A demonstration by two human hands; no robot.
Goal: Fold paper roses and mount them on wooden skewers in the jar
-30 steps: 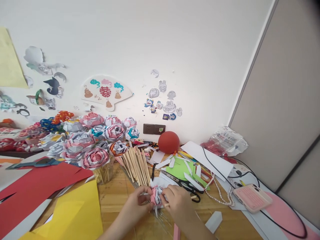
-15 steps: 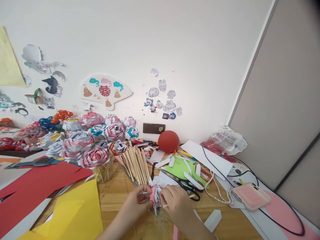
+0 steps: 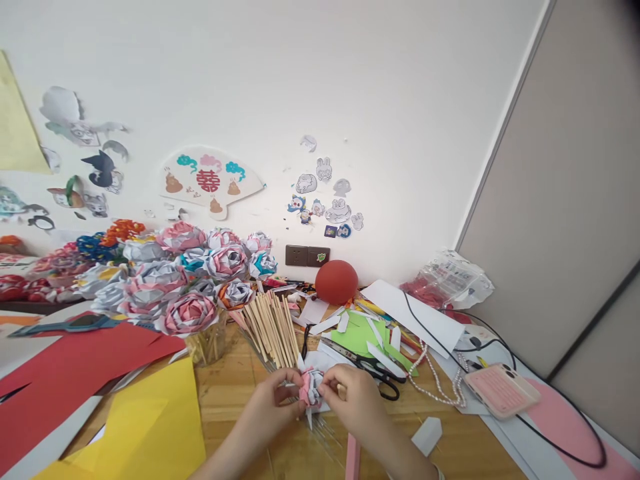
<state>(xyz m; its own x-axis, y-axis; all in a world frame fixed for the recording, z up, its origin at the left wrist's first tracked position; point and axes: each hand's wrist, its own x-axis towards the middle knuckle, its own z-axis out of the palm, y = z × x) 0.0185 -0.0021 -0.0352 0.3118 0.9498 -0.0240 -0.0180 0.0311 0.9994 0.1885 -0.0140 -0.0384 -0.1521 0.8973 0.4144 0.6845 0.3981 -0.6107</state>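
Note:
A small pink-and-white paper flower (image 3: 311,388) is held low over the table between my two hands. My left hand (image 3: 278,400) is closed on its left side, thumb and fingers pinching the pink petals. On the other side, my right hand (image 3: 349,400) pinches the flower's right edge with thumb and forefinger. What looks like the end of a wooden stick (image 3: 341,387) shows among the right fingers; most of it is hidden. Behind the flower lies a bundle of wooden sticks (image 3: 273,330). Black-handled scissors (image 3: 367,363) lie to the right.
Finished paper flowers (image 3: 190,313) crowd the back left. Yellow paper (image 3: 150,420) and red paper (image 3: 90,373) cover the left side. Green paper scraps (image 3: 357,333), a red balloon (image 3: 337,283), a bead string (image 3: 440,397) and a pink device (image 3: 503,390) lie to the right.
My right hand has turned, and its fingertips now pinch the flower's right edge. The stick that stuck out from that hand shows less. My left hand stays on the flower.

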